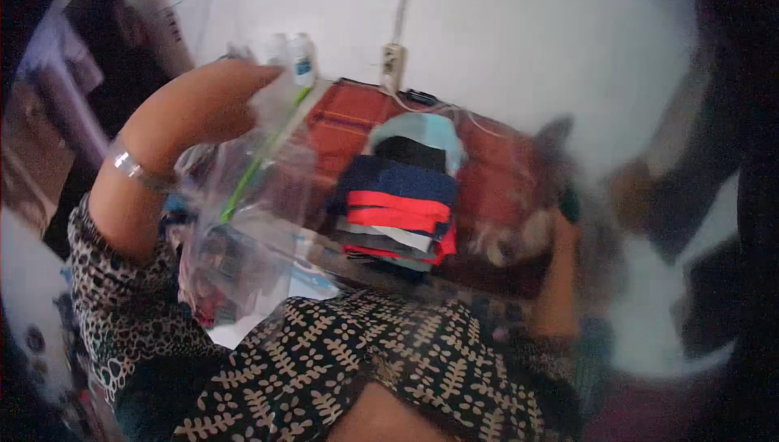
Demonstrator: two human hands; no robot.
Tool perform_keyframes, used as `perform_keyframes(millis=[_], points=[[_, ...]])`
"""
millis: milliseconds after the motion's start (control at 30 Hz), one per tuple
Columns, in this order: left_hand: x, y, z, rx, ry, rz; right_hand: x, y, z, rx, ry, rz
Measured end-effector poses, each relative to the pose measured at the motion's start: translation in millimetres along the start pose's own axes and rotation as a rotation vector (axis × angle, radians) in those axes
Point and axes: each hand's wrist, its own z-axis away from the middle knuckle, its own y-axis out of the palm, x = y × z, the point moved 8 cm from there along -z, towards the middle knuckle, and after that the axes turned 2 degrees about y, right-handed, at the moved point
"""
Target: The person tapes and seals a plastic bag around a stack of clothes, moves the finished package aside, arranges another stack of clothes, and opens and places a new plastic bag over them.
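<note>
My left hand (pixel 247 89) is raised at the upper left, its fingers pinched on the top of a clear plastic bag (pixel 268 174) with a green strip along it. The bag hangs down over other items at the left. My right hand (pixel 540 227) is low at the right, smeared by motion, so its fingers cannot be made out. Between the hands stands a stack of folded clothes (pixel 398 211), navy, red, grey and light blue, on a red patterned surface (pixel 495 174).
Behind the surface, a white bottle (pixel 302 59) stands near the wall. A power socket strip (pixel 393 67) with white cables lies at the back edge. Bundled fabric (pixel 207 280) sits at the left under the plastic. Blurred dark shapes are at the far right.
</note>
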Motion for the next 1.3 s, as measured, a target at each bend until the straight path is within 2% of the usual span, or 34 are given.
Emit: perform_keyframes(millis=[67,167,267,367,433,500,567,733,800,833,867,900,933,1000,1067,1167,1300], points=[[-7.8,10.0,-14.7,0.153,-0.022,0.025,7.2,-29.9,-2.5,-0.069,-0.039,-0.085],[-23.9,12.6,-29.2,0.191,0.054,0.085,55.6,-104.8,29.4,-0.163,-0.179,-0.309],[-23.9,29.7,-46.6,0.182,0.091,0.03,123.7,-163.4,79.0,-0.135,-0.35,-0.605],[-41.3,33.8,-60.3,0.217,0.074,0.019,199.9,-173.5,138.0,0.109,-0.553,-0.994],[-52.1,36.2,-73.1,0.236,0.045,0.003,245.6,-165.0,176.3,0.403,-0.693,-1.407],[-63.3,38.2,-85.3,0.265,0.029,-0.028,284.9,-161.5,216.4,0.682,-0.631,-1.742],[-67.6,54.2,-100.1,0.259,0.073,-0.005,306.3,-148.8,249.8,0.805,-0.493,-1.866],[-78.9,41.9,-73.2,0.231,0.043,0.063,313.1,-67.0,313.6,0.978,-0.648,-1.373],[-91.5,43.3,-52.2,0.376,0.018,0.416,286.9,-22.8,324.2,1.017,-0.597,-1.087],[-89.8,54.3,-42.3,0.371,0.001,0.421,280.2,-7.7,329.6,0.982,-0.722,-0.928],[-91.0,60.3,-35.5,0.245,0.045,0.431,274.3,5.7,335.3,0.941,-0.84,-0.766],[-93.8,62.2,-26.5,0.119,0.084,0.438,269.4,16.2,339.7,0.962,-0.85,-0.767],[-102.5,63.1,-14.6,0.123,0.057,0.441,259.5,38.3,351.2,1.056,-0.838,-0.547],[-136.2,65.7,4.6,0.216,0.015,0.65,217.3,102.0,367.2,1.155,-0.824,-0.314],[-163.1,83.1,10.2,-0.004,0.089,0.71,191.6,136.5,373.7,1.226,-0.85,-0.192],[-206.4,91.6,15.4,0.021,0.17,0.857,173.1,155.0,374.6,1.283,-0.859,-0.124],[-217.9,102.3,12.0,0.163,0.162,0.801,167.0,163.5,370.7,1.328,-0.861,-0.089]])
